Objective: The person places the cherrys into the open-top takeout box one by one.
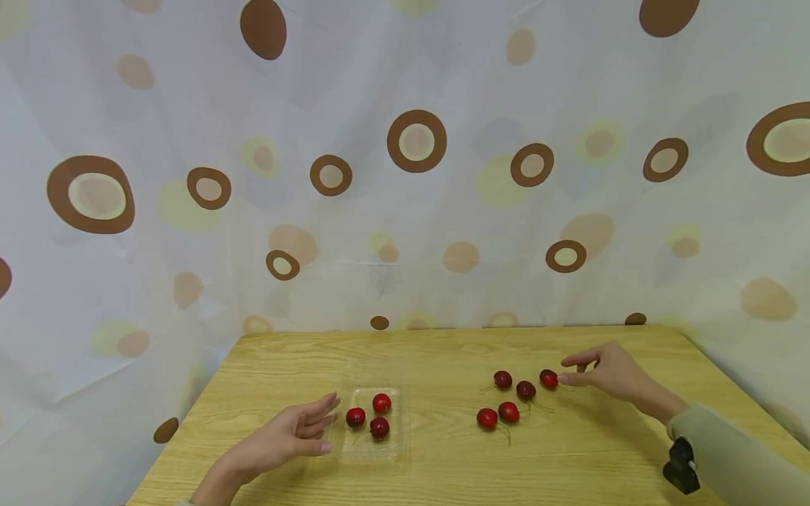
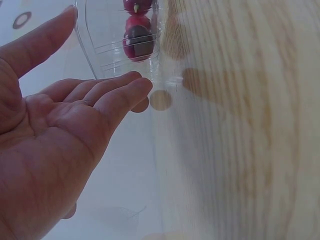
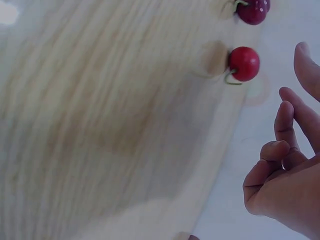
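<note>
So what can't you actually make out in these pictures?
- Head view: whether the right hand touches the nearest cherry; too small.
- Left wrist view: clear tray and upper cherry, cut by the top edge.
- Right wrist view: thumb and wrist, cut by the frame's edge; the table is blurred.

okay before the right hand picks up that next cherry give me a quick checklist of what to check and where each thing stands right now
1. Right hand next to a cherry: ok, its fingertips are at the rightmost cherry.
2. Cherry actually gripped: cannot tell; the right wrist view shows the fingers apart from the cherry.
3. Clear tray has room: ok, only three cherries lie in it.
4. Left hand steadying the tray: ok, its straight fingers rest at the tray's left edge.
5. Path from loose cherries to tray: ok, bare table lies between them.
6. Loose cherries left: five on the table.
</note>
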{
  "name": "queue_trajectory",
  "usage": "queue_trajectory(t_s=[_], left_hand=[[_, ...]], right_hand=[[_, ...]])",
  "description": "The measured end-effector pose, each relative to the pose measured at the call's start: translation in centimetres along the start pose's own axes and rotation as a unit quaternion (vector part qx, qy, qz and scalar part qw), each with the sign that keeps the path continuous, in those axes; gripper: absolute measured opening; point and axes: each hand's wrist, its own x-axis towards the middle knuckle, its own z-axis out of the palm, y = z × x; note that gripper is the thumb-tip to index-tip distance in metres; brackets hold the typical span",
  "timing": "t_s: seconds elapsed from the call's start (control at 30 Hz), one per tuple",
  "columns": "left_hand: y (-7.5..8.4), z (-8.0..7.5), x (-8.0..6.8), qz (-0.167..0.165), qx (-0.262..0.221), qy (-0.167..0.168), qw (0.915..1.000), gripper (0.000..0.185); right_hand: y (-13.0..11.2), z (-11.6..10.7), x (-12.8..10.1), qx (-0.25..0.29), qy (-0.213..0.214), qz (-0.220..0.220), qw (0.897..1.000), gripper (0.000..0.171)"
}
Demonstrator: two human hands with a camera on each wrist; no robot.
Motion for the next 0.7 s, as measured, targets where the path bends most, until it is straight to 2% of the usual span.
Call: queue_trajectory(t_s=[0.17, 0.37, 0.7], left_hand=[[0.0, 0.1, 0.1, 0.011, 0.007, 0.0, 0.9999, 0.081], [0.0, 0.1, 0.1, 0.007, 0.005, 0.003, 1.0, 0.082], [0.0, 0.2, 0.0, 0.01, 0.008, -0.001, 0.9999, 0.081]], right_hand=[[1.1, -0.1, -0.2, -0.004, -0.016, 0.013, 1.0, 0.042], [2.2, 0.2, 0.0, -0.013, -0.039, 0.022, 0.999, 0.038], [3.2, 0.7, 0.3, -0.006, -0.043, 0.02, 0.999, 0.032]])
